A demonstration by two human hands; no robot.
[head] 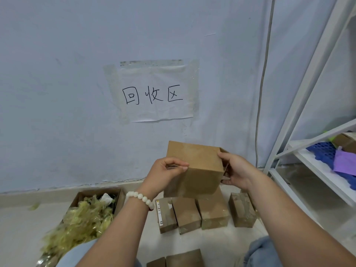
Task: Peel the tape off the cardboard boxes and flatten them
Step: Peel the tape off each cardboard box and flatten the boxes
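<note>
A person holds a cardboard box (194, 170) up before a wall, the left hand (165, 170) pinching its near left edge and the right hand (237, 170) with fingers curled round its right side, above a row of taped boxes (212, 212) on the floor.

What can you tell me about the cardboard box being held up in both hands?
The cardboard box is plain brown, in box shape, not yet flattened. It is held tilted in the air above the taped boxes on the floor. The left hand pinches at its left edge; the right hand grips its right side, where a flap looks loose.
</note>
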